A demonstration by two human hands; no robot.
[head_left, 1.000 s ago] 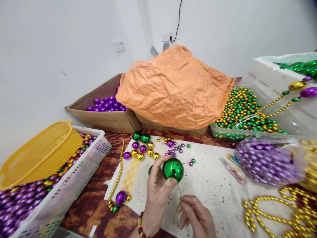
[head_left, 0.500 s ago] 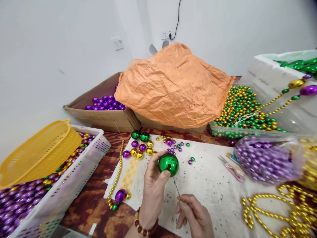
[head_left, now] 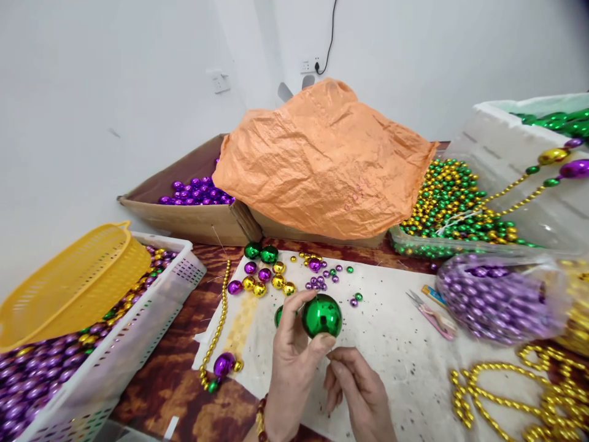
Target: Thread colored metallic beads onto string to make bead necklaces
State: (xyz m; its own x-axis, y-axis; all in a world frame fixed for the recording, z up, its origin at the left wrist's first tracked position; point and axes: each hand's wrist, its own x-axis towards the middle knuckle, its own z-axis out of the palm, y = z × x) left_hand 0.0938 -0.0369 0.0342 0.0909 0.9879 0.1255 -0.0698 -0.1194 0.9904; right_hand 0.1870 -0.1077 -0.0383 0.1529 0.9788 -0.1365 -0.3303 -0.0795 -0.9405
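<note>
My left hand (head_left: 292, 365) grips a large shiny green ball (head_left: 322, 316) between thumb and fingers, above the white sheet. Just below the ball, my right hand (head_left: 361, 393) has its thumb and forefinger pinched together. The thin dark wire seen there a moment ago is now mostly hidden at those fingertips. Partly behind my left hand lies another green ball (head_left: 278, 315). To the left, a gold bead string (head_left: 221, 322) ends near a large purple ball (head_left: 224, 364) and a small green bead (head_left: 213, 385).
Loose gold balls (head_left: 260, 288) and small purple beads (head_left: 317, 283) lie farther back. Scissors (head_left: 432, 316) and gold bead strands (head_left: 501, 399) are at right. A white crate (head_left: 151, 334), cardboard box (head_left: 197, 221), orange sack (head_left: 322, 166) and bag of purple beads (head_left: 497, 301) surround the sheet.
My left hand and the green ball have shifted slightly right and down. The gap between the ball and my right fingertips has closed, and a green ball behind my left hand now shows.
</note>
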